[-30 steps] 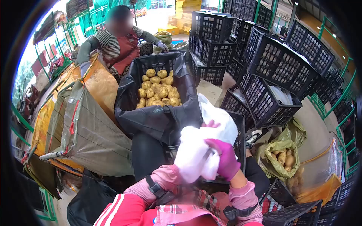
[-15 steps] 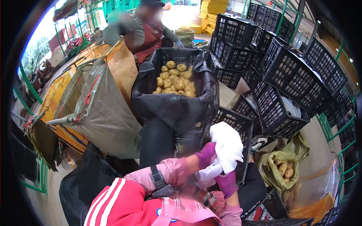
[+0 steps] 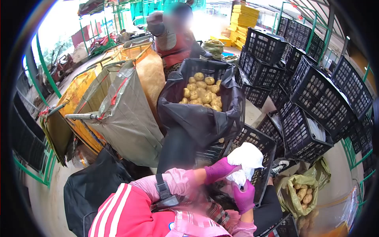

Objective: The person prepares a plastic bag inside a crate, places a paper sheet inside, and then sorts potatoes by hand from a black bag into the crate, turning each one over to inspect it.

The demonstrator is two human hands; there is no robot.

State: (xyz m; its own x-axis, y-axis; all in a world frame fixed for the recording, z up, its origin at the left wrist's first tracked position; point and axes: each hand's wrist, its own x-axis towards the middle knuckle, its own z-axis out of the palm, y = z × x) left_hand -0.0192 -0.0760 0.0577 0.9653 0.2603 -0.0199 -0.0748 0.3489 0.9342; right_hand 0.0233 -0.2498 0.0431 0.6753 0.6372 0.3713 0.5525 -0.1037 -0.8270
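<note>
A crumpled white bundle of thin sheet [image 3: 248, 156] is bunched up between my two purple-gloved hands, above an open black crate [image 3: 265, 147]. My left hand [image 3: 221, 170] grips its left side, fingers curled into the folds. From below, my right hand [image 3: 244, 196] is closed on its lower end, thumb up against the white material. Whether the bundle is paper or plastic I cannot tell. Just beyond stands a black-lined crate [image 3: 197, 120] with yellow potatoes [image 3: 203, 91] inside.
Stacked black crates [image 3: 319, 96] rise at the right. An olive sack [image 3: 290, 197] of potatoes stands at the lower right. Large grey and orange sacks on a frame [image 3: 130, 126] fill the left. Across the potato crate is another person [image 3: 173, 43]. Yellow crates [image 3: 242, 23] stand behind.
The view has shifted, so the surroundings appear farther right and slightly lower. My hands still hold the white bundle, now bunched more compactly. The person opposite has raised an arm.
</note>
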